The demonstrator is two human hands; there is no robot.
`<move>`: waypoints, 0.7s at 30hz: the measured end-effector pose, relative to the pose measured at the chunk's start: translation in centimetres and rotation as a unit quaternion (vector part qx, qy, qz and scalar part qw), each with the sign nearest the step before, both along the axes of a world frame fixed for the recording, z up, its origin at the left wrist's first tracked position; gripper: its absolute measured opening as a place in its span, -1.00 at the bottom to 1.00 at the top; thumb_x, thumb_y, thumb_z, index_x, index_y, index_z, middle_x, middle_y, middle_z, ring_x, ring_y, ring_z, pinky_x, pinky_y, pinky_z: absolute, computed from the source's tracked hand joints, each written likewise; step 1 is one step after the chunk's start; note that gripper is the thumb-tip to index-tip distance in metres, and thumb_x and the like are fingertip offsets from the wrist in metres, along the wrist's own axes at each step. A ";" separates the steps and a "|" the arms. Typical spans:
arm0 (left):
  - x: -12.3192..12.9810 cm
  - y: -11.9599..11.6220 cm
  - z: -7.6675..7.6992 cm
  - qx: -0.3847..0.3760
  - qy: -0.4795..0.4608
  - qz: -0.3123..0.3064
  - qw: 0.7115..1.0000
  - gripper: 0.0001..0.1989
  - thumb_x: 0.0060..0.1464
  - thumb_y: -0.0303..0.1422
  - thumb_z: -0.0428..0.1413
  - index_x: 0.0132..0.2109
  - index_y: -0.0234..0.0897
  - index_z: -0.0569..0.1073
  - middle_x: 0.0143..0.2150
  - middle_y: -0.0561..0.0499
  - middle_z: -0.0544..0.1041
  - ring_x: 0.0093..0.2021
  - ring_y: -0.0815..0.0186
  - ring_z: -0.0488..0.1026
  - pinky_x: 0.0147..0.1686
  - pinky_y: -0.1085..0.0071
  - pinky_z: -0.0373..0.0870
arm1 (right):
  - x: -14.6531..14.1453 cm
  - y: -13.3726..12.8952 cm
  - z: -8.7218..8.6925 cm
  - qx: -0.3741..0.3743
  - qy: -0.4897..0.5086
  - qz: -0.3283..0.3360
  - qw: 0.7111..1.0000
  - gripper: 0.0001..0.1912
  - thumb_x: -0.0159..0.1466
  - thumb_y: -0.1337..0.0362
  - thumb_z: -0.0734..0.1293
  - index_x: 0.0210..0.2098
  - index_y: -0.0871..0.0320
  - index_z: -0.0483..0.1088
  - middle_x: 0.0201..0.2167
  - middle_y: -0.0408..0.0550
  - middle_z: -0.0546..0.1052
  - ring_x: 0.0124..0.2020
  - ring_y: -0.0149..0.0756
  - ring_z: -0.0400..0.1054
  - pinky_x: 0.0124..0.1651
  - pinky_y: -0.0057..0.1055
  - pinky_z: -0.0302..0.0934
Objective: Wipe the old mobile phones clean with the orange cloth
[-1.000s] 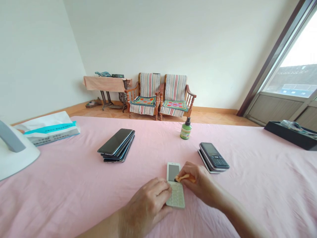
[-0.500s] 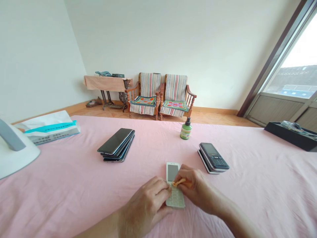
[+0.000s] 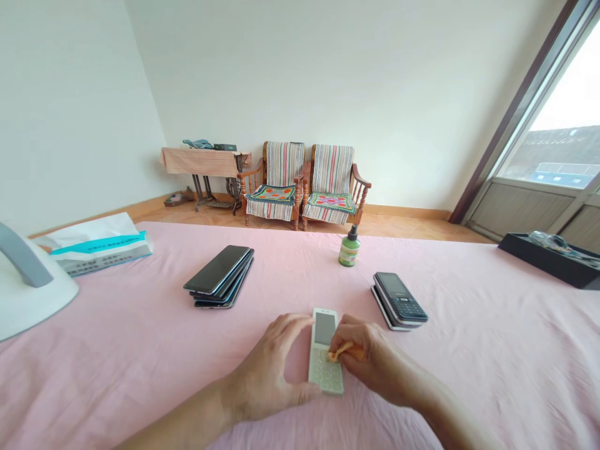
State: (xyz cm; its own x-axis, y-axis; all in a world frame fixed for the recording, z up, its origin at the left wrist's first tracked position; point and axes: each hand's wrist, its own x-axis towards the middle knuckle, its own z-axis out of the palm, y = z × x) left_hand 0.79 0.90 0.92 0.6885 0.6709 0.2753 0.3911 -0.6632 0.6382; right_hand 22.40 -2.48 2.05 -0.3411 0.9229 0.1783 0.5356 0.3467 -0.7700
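Note:
A white keypad phone (image 3: 325,329) lies face up on the pink cloth (image 3: 187,356), between my two hands. My left hand (image 3: 272,365) is at its left side, thumb and fingers spread apart, the fingertips near the phone's top left edge and the thumb by its bottom corner. Pinched in my right hand (image 3: 368,356) is a small orange cloth (image 3: 349,351), pressed on the upper part of the keypad. The palm of my right hand is hidden.
Dark smartphones (image 3: 220,270) are stacked at the left, keypad phones (image 3: 398,294) at the right. Behind stands a green spray bottle (image 3: 349,250). A tissue pack (image 3: 103,247) and a white appliance (image 3: 42,294) are far left, a black box (image 3: 544,257) far right.
My left hand has opened, its fingers lifting off the keypad and spreading at the phone's left side. My right hand with the orange cloth has shifted slightly down.

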 end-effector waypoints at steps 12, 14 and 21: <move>-0.1 3.8 0.6 -0.019 0.204 -0.102 0.973 0.27 -0.35 0.10 0.30 0.36 -0.35 -0.17 0.39 -0.28 -0.17 0.36 -0.11 -0.22 0.27 -0.07 -0.18 | -0.5 -0.1 -0.1 0.034 0.014 0.018 0.999 -0.69 0.07 0.66 0.19 -0.42 0.18 0.41 -0.35 -0.15 0.42 -0.34 -0.44 0.32 -0.29 -0.57 0.15; 0.2 4.1 0.6 -0.013 0.209 -0.104 0.972 0.29 -0.37 0.11 0.30 0.36 -0.36 -0.18 0.39 -0.30 -0.15 0.36 -0.11 -0.21 0.27 -0.07 -0.18 | -0.5 -0.2 0.0 0.033 0.016 0.022 0.999 -0.68 0.06 0.67 0.18 -0.42 0.17 0.41 -0.34 -0.15 0.42 -0.33 -0.44 0.32 -0.29 -0.57 0.15; 0.0 3.6 -0.2 0.015 0.152 -0.081 0.985 0.26 -0.34 0.13 0.29 0.36 -0.29 -0.18 0.37 -0.29 -0.05 0.34 -0.10 -0.11 0.25 -0.09 -0.07 | 0.2 0.6 -0.6 0.024 0.006 -0.025 0.999 -0.70 0.08 0.61 0.20 -0.40 0.14 0.44 -0.38 -0.16 0.44 -0.37 -0.42 0.34 -0.31 -0.54 0.15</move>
State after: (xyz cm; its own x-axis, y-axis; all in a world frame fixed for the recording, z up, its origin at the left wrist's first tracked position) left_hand 0.79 4.54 0.71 0.8394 0.5405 0.0573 0.4490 -0.7490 0.4873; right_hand 22.60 -1.87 1.49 -0.2917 0.9293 0.2264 0.5442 0.3559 -0.7598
